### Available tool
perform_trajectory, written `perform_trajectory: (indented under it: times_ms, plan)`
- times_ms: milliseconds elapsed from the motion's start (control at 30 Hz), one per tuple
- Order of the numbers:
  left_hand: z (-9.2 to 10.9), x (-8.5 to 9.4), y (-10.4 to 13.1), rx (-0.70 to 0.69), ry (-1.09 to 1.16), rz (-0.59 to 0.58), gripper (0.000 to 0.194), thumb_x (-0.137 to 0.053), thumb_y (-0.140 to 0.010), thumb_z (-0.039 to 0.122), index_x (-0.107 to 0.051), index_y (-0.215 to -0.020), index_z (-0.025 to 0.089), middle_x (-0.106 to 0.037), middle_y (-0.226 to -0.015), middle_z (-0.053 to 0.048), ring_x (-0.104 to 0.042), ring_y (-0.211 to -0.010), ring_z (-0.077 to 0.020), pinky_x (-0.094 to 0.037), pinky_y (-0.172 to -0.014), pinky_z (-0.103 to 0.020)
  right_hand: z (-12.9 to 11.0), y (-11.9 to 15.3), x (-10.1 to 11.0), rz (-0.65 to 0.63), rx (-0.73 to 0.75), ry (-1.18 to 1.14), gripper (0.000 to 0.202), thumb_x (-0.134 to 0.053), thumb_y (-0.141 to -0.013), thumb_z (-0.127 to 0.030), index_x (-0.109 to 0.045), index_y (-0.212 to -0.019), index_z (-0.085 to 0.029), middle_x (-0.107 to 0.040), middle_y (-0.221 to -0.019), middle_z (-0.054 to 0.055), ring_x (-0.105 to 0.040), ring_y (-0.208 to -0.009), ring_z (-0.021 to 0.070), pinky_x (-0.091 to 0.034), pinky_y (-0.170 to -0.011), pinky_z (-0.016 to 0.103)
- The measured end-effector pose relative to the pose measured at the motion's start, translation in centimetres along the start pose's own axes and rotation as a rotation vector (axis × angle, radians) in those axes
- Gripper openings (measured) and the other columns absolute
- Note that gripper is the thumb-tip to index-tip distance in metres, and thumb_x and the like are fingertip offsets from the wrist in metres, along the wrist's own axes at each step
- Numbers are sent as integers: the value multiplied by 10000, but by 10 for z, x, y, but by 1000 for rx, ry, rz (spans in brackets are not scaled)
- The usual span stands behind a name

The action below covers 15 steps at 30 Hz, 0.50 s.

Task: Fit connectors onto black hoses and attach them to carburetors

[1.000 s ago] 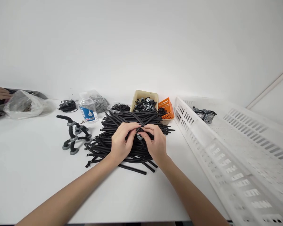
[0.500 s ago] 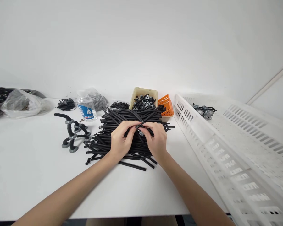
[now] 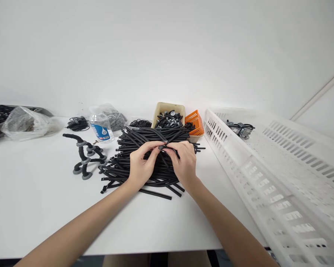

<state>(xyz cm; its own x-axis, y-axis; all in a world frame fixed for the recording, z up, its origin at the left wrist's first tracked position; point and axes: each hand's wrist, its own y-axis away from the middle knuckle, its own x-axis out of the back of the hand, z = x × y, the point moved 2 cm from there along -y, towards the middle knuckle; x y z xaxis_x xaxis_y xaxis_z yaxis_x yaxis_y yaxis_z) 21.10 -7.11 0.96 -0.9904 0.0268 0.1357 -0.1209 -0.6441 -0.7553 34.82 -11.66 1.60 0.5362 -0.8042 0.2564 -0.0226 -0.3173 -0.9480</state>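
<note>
Over a pile of black tubes, my left hand and my right hand meet at the fingertips. Both pinch a small dark part between thumb and forefinger; its shape is mostly covered by the fingers. Left of the pile stands a bent black tube assembly with grey rings. Behind the pile, a cream bin holds black and grey parts, beside a small orange basket.
A long white slotted crate lines the right side, with metal parts inside. At the back left are a clear bottle with a blue label, a coil of black cord and a plastic bag.
The small part has turned between my fingertips, and the round grey piece seen below them is now hidden. Both hands stay nearly in place. A fingertip at the far left edge has gone from view.
</note>
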Motion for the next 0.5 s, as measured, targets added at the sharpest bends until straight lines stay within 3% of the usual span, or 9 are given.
perform_trajectory:
  times_ms: [200,500]
  plan:
    - [-5,-5,-2,145,208,-41,192,-656,-889,335,-731,-986,187,-765,-1012,-60,-723,-949,-185,-592,-874,-293,-1,-1,1,15,19,-8,116,-549,-980,-249,-651,-928,-229,-725,-821,22,-610,-789,181,-454,-777,334]
    - [-3,-5,-5,210,259,-43,263,-704,-834,427,-740,-910,178,-774,-943,-67,-733,-882,-197,-611,-784,-296,-1,3,-1,7,-7,-29,112,-548,-980,-256,-651,-940,-238,-726,-848,25,-627,-812,180,-454,-800,340]
